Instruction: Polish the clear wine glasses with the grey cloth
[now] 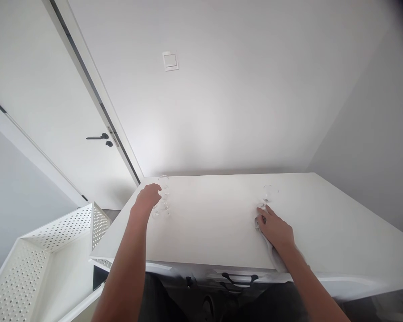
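Keep the white cloth [276,260], trailing to the cabinet's [208,223] front edge right of middle, loose and free of snags. Steady with the right hand [277,229], with bent fingers over the cloth and thumb close; cannot make out any firm grip. Mind the clear glass [270,193] just beyond those fingertips, toward the back edge. Near the back left corner, work the left hand [148,197], half open, lightly beside the clear glasses [164,204]; cannot tell any contact.

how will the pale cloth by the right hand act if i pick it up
The pale cloth would probably be floppy, since it trails softly bent beneath the right hand. It looks thin, so it is likely light. Lifting it carelessly might nudge the clear glassware, which sits close beyond the fingertips.
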The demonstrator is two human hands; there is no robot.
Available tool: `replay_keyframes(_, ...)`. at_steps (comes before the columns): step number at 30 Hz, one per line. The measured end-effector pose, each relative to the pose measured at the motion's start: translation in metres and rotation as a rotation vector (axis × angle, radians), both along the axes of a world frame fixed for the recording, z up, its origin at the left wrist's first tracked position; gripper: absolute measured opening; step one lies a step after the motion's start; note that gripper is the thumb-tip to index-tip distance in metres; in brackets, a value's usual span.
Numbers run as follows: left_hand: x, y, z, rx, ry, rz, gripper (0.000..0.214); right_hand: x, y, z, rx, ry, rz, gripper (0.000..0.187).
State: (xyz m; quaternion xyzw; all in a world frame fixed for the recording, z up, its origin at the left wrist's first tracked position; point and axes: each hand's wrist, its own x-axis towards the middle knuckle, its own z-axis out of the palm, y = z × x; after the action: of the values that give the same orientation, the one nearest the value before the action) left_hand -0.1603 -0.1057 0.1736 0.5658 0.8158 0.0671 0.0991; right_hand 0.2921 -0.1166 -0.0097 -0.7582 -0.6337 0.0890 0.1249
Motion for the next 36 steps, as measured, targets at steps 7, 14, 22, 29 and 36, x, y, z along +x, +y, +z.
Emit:
replay_keyframes(7, 0.029, -0.044, 0.03, 0.438, -0.047, -0.148, 0.039, -0.002, 0.0, 0.003, -0.01, 0.023, -0.005, 0.055)
replay_keyframes(14, 0.102, -0.037, -0.025, 0.625, -0.938, -0.806, 0.026, -0.004, -0.011, 0.007, 0.075, 0.079, -0.056, 0.051)
replay_keyframes(22, 0.122, -0.02, -0.142, -0.066, -1.601, -0.759, 0.07, -0.08, -0.042, 0.064, 0.196, 0.953, 0.125, 0.025)
replay_keyframes(29, 0.134, -0.023, -0.149, -0.166, -1.724, -0.736, 0.092, -0.149, -0.036, 0.097, -0.136, 1.37, 0.219, 0.041)
replay_keyframes(36, 0.137, -0.022, -0.154, -0.091, -1.69, -0.488, 0.056, -0.158, -0.03, 0.084, 0.112, 1.0, 0.057, 0.041)
